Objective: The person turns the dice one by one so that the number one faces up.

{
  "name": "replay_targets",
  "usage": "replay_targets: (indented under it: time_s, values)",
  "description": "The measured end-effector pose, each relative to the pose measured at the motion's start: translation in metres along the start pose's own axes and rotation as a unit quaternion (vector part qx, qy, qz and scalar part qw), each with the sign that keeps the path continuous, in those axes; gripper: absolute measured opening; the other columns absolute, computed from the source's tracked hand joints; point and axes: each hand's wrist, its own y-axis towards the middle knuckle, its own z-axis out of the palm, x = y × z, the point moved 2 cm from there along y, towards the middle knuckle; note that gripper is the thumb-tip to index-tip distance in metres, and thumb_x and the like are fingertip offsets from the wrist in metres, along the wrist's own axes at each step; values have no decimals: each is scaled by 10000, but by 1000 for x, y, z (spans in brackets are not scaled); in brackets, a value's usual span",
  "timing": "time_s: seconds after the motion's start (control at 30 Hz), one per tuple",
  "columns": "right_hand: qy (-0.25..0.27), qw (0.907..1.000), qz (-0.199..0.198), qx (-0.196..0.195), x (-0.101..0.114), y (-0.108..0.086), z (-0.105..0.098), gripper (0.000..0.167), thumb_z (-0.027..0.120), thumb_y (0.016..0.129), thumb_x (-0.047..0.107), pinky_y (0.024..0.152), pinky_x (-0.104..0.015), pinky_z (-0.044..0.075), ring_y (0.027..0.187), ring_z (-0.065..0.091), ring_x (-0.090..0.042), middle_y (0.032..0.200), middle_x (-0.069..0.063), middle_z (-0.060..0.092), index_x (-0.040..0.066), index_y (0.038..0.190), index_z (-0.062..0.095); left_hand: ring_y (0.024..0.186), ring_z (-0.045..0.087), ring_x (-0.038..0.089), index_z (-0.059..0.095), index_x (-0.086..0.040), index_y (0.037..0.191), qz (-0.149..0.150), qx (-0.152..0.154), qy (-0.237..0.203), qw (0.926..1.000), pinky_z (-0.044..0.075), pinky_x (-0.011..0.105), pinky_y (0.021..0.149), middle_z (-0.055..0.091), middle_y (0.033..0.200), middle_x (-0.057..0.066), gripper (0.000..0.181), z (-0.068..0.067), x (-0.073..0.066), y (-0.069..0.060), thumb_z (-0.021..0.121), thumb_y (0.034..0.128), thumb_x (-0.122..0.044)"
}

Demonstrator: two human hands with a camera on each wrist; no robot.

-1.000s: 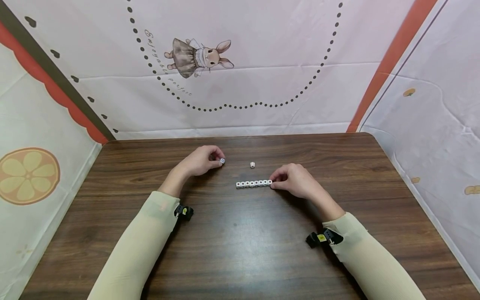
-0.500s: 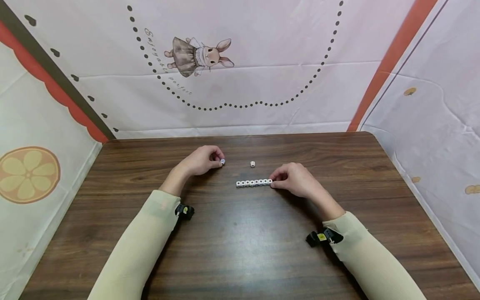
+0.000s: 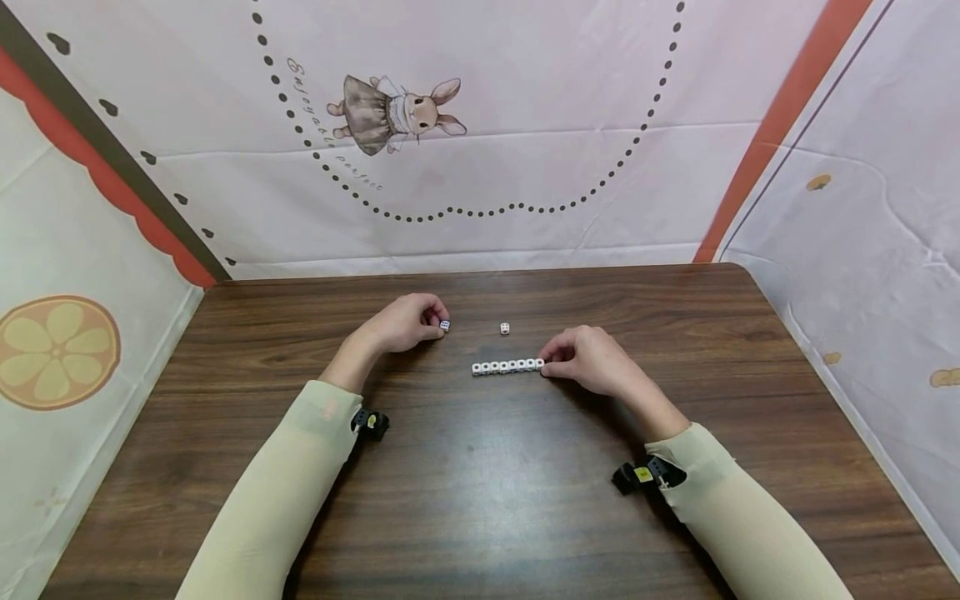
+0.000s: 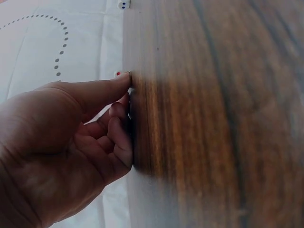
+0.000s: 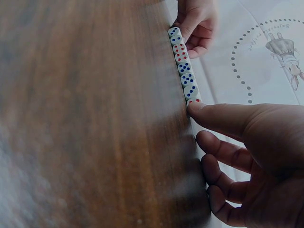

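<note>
Several white dice form a straight row [image 3: 504, 367] near the middle of the wooden table, touching side by side. My right hand [image 3: 592, 360] holds the die at the row's right end between thumb and fingers; in the right wrist view, the thumb [image 5: 223, 118] partly covers that die. To the left and farther back, my left hand [image 3: 403, 322] pinches another die [image 3: 445, 326] at its fingertips, low over the table. The left wrist view shows this die mostly hidden behind the thumb [image 4: 107, 90]. A single die [image 3: 505, 329] lies behind the row, apart from both hands.
The brown wooden table [image 3: 480, 500] ends at a back edge against a white printed cloth [image 3: 525, 167]. Cloth also hangs along the left and right sides. Both sleeves carry a black wrist camera, one on the left [image 3: 371, 423] and one on the right [image 3: 637, 477].
My left hand has shifted very slightly toward the near side with its die, which has turned a little. My right hand, the row and the single die stay in place.
</note>
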Motion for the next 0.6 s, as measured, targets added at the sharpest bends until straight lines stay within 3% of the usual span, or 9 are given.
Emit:
replay_targets:
  time_s: [0.3, 0.6]
  values:
    - [4, 10000, 6, 17, 0, 0, 0, 81, 872, 904, 221, 710, -358, 484, 746, 608, -116, 807, 115, 717, 192, 970, 834, 873, 572, 218, 692, -85, 1183, 130, -73, 12, 9999, 448, 398, 843, 621, 927, 47, 279, 0, -2, 1, 822, 937, -101]
    - [35, 10000, 6, 19, -1, 0, 1, 83, 872, 904, 226, 712, -357, 485, 749, 610, -113, 813, 113, 721, 189, 967, 833, 865, 573, 211, 719, -72, 1130, 210, -115, 291, 9993, 460, 408, 851, 623, 906, 39, 227, 2, -7, 3, 823, 937, -131]
